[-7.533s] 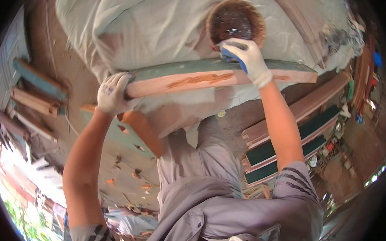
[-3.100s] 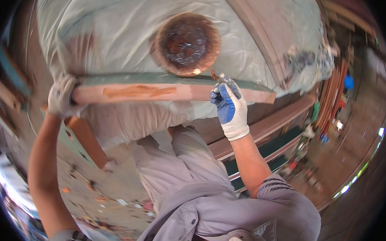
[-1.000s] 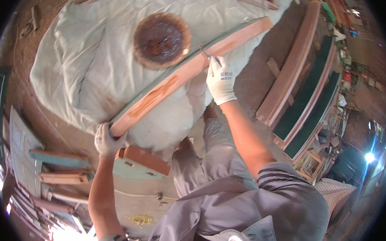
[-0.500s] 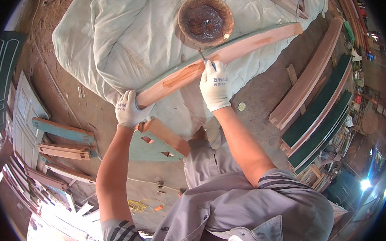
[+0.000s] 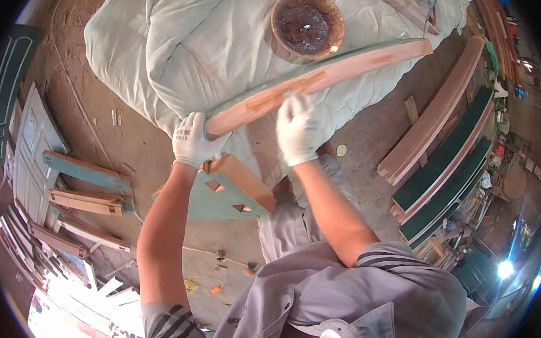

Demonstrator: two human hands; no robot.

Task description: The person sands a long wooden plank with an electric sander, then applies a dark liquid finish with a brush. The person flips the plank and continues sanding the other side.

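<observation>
A long, slightly curved wooden beam (image 5: 351, 65) lies slantwise on a cloth-covered surface, its near face bare wood with a darker brown smear along the middle. My gloved left hand (image 5: 192, 139) is closed around its lower left end, fingers over the top. My right hand (image 5: 299, 130), also in a white glove, is closed and blurred by motion just below the beam's middle. Its fingers pinch a slim tool, mostly hidden now. Beyond the beam stands a round bowl (image 5: 308, 24) with dark brown, wet-looking paste inside.
A pale cloth (image 5: 185, 40) drapes the work surface. Below my left hand, a green wooden piece with notched cutouts (image 5: 228, 194) stands close to my legs. Curved boards (image 5: 438, 117) lie on the floor at right. Timber pieces (image 5: 87, 170) and a panel door (image 5: 33, 148) are at left.
My right hand has drawn back from beside the bowl to below the beam's near face, and the tool's tip no longer shows clearly. The whole view has shifted slightly. My left hand keeps its hold.
</observation>
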